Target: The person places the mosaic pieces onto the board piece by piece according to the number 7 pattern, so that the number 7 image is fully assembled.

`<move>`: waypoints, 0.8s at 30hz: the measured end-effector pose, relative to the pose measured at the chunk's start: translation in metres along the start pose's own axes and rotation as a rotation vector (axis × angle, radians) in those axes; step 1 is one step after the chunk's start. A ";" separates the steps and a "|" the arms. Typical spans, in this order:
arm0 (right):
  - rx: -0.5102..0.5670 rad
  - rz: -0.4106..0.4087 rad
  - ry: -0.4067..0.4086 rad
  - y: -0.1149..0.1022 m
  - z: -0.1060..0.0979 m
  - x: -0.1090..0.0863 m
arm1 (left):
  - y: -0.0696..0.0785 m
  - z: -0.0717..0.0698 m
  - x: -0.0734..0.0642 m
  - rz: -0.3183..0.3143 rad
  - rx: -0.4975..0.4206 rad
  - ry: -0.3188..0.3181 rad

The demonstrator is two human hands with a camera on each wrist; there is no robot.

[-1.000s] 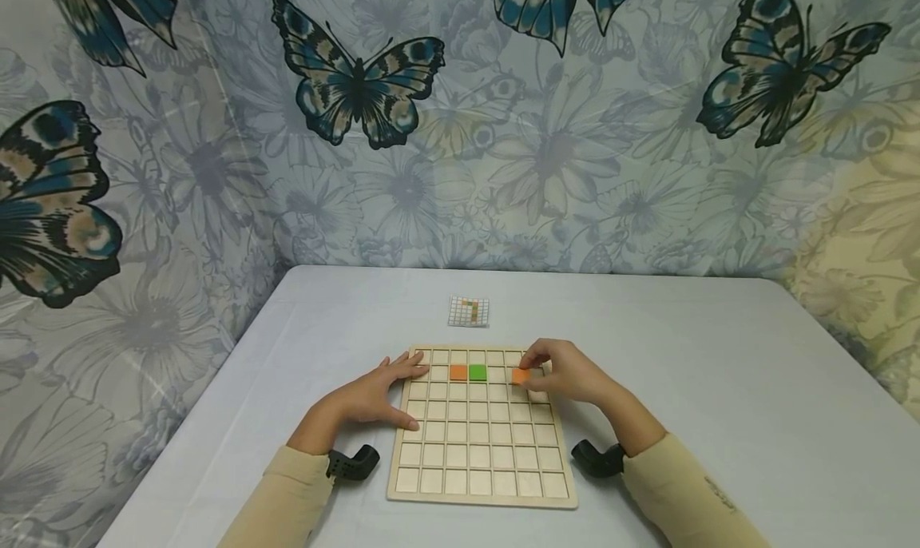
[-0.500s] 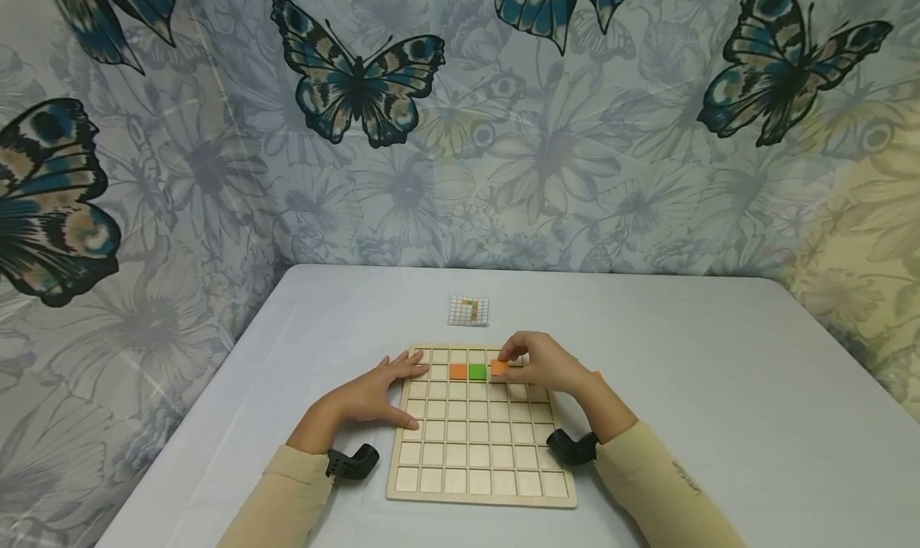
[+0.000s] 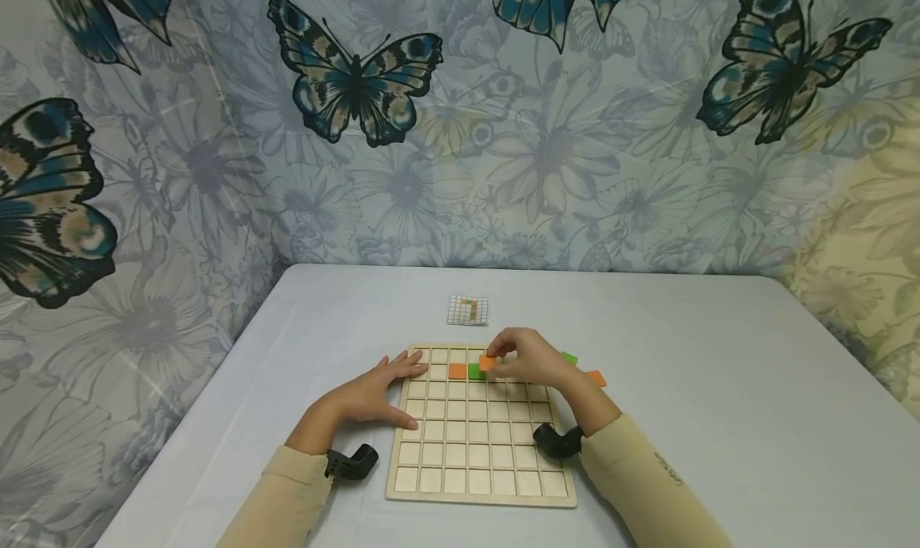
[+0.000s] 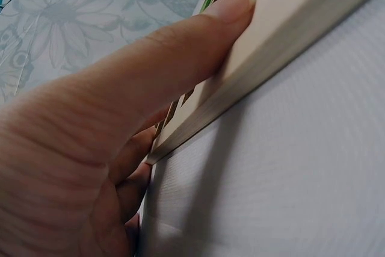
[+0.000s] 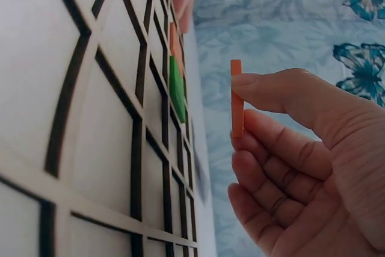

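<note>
Clearly, the right hand [image 3: 528,359] pinches an orange tile [image 5: 237,109] between thumb [image 5: 267,87] and fingers [image 5: 252,145] — above the board [image 3: 456,455].

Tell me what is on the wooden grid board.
An orange tile and a green tile lie side by side on the board; the left hand rests on its left edge. The right hand, holding another orange tile above, hides some far-right cells in the head view.

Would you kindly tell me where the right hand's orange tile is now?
In the head view, the orange tile is pinched by the right hand above the far part of the board, hiding the upper right corner of the green tile.
</note>
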State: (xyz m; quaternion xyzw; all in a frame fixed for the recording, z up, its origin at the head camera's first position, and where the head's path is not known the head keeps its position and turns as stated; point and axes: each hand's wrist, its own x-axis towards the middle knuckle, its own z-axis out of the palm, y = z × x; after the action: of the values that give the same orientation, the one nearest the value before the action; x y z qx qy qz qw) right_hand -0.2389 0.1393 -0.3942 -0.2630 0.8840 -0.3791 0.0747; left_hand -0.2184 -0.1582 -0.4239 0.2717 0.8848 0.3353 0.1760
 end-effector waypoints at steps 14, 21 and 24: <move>0.018 0.058 -0.006 0.007 0.007 0.002 | -0.002 0.001 0.000 0.003 0.002 0.002; -0.003 0.088 -0.001 0.013 0.008 0.003 | -0.002 0.001 0.001 0.009 0.010 0.005; -0.031 0.080 0.003 0.016 0.008 0.003 | -0.002 0.001 0.001 0.005 0.013 0.006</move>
State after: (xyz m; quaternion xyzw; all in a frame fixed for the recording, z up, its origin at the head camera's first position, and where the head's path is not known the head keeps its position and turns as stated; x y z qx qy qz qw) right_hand -0.2450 0.1420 -0.4113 -0.2280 0.8997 -0.3625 0.0845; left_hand -0.2195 -0.1583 -0.4258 0.2739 0.8867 0.3309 0.1709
